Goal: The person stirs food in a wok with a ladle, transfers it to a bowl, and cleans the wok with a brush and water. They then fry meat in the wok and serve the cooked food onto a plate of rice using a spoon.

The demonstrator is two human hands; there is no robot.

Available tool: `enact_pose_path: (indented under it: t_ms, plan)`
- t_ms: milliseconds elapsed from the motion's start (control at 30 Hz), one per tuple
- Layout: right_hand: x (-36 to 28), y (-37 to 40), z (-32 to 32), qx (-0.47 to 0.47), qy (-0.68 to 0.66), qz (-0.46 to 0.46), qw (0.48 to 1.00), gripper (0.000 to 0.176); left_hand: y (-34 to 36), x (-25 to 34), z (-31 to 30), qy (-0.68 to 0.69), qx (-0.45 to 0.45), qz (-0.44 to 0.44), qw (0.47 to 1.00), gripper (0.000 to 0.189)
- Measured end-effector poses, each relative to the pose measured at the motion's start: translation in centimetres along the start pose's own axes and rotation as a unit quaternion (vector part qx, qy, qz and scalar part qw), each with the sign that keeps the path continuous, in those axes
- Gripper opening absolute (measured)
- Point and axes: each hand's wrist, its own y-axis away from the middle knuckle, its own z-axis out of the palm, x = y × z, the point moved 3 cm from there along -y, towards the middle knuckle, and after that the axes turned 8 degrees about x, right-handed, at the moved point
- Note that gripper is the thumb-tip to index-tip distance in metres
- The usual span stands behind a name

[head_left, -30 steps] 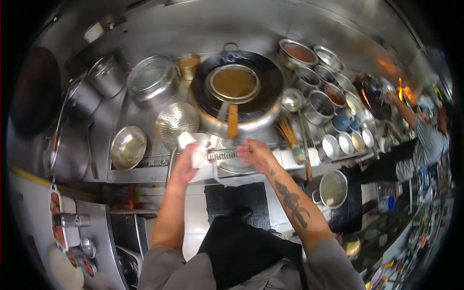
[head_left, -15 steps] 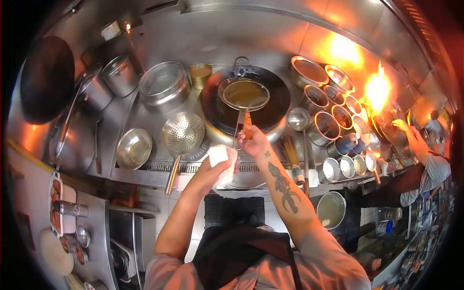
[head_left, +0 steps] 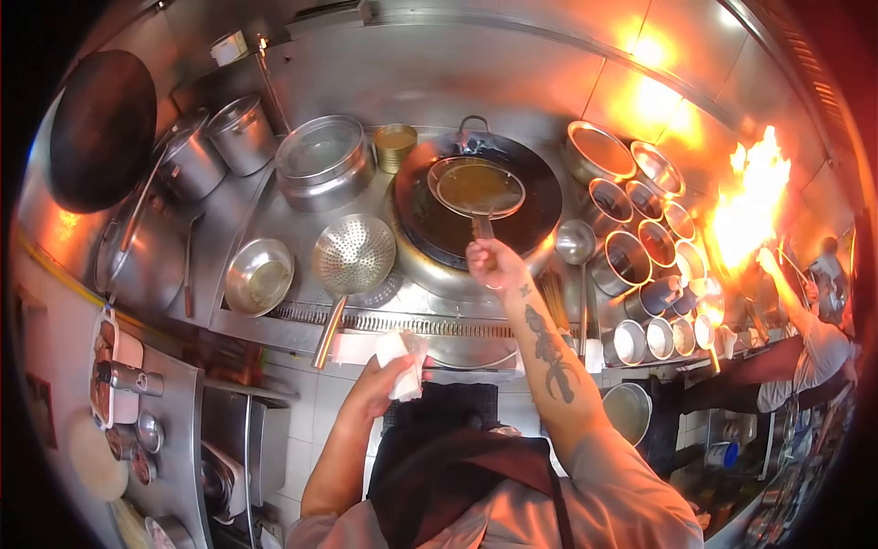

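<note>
My right hand [head_left: 495, 263] is closed round the handle of a round fine-mesh strainer [head_left: 477, 188], which lies over the black wok [head_left: 416, 206]. A loop handle stands at the wok's far rim. Lower and to the left, my left hand [head_left: 375, 384] grips a folded white cloth [head_left: 399, 361] near the stove's front edge. Left of the wok, a perforated ladle [head_left: 354, 253] rests with its handle towards me. A solid ladle [head_left: 575, 242] lies to the right of the wok.
Tall flames [head_left: 754, 201] rise at the right, where a co-worker's arm [head_left: 791, 297] reaches in. Several metal pots [head_left: 628, 257] crowd that side. A lidded pot [head_left: 325, 160], a tin can [head_left: 394, 146] and a metal bowl [head_left: 259, 277] stand left of the wok.
My left hand has drawn back towards me with the cloth, away from my right hand. My right hand has moved up the strainer's handle. The flames have grown taller.
</note>
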Motion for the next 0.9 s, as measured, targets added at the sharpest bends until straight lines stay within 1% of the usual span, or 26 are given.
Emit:
enact_pose_path:
  t_ms: [100, 133, 233, 267, 300, 367, 467, 567, 633, 667, 767, 800, 900]
  plan:
    - [0.5, 1.5, 0.9, 0.071, 0.052, -0.042, 0.995, 0.008, 0.9, 0.2, -3.3, 0.013, 0.019, -0.017, 1.000, 0.043]
    - [0.7, 1.8, 0.9, 0.072, 0.032, -0.028, 0.997, 0.007, 1.2, 0.0, -4.5, 0.018, 0.030, -0.023, 0.999, 0.042]
    - [1.9, 3.4, 1.1, 0.075, 0.078, -0.052, 0.993, 0.007, 2.0, -0.4, -8.4, 0.027, 0.052, -0.027, 0.998, 0.039]
    - [2.4, 3.7, 1.1, 0.067, 0.088, -0.071, 0.991, 0.012, 2.5, -0.1, -9.6, 0.025, 0.060, -0.025, 0.998, 0.038]
    - [2.8, 3.8, 1.1, 0.056, 0.083, -0.073, 0.992, 0.014, 2.8, 0.3, -10.8, 0.023, 0.068, -0.023, 0.997, 0.037]
    - [3.6, 4.2, 1.0, 0.032, 0.072, -0.077, 0.994, 0.016, 3.2, 0.4, -13.6, 0.045, 0.112, -0.015, 0.993, 0.036]
    - [4.6, 4.6, 1.1, 0.033, 0.071, -0.082, 0.994, 0.019, 3.6, 1.2, -17.7, 0.073, 0.161, -0.003, 0.984, 0.037]
    - [5.5, 4.8, 1.3, 0.031, 0.075, -0.090, 0.993, 0.022, 3.9, 2.1, -20.3, 0.093, 0.143, 0.020, 0.985, 0.036]
    - [5.7, 4.9, 1.6, 0.045, 0.106, -0.116, 0.986, 0.022, 4.1, 2.2, -21.6, 0.091, 0.158, 0.011, 0.983, 0.035]
    - [5.4, 4.6, 1.4, 0.050, 0.121, -0.115, 0.985, 0.021, 4.2, 2.2, -22.2, 0.089, 0.165, 0.006, 0.982, 0.034]
    - [6.2, 4.3, 4.1, 0.116, 0.190, -0.176, 0.959, 0.018, 4.8, 1.9, -23.5, 0.096, 0.173, 0.006, 0.980, 0.028]
    - [6.8, 4.0, 5.7, 0.159, 0.205, -0.203, 0.944, 0.016, 5.1, 1.8, -23.8, 0.096, 0.183, 0.003, 0.978, 0.028]
    - [7.8, 1.5, 9.4, 0.158, 0.331, -0.274, 0.889, 0.017, 5.7, 1.3, -24.8, 0.081, 0.204, 0.003, 0.976, 0.029]
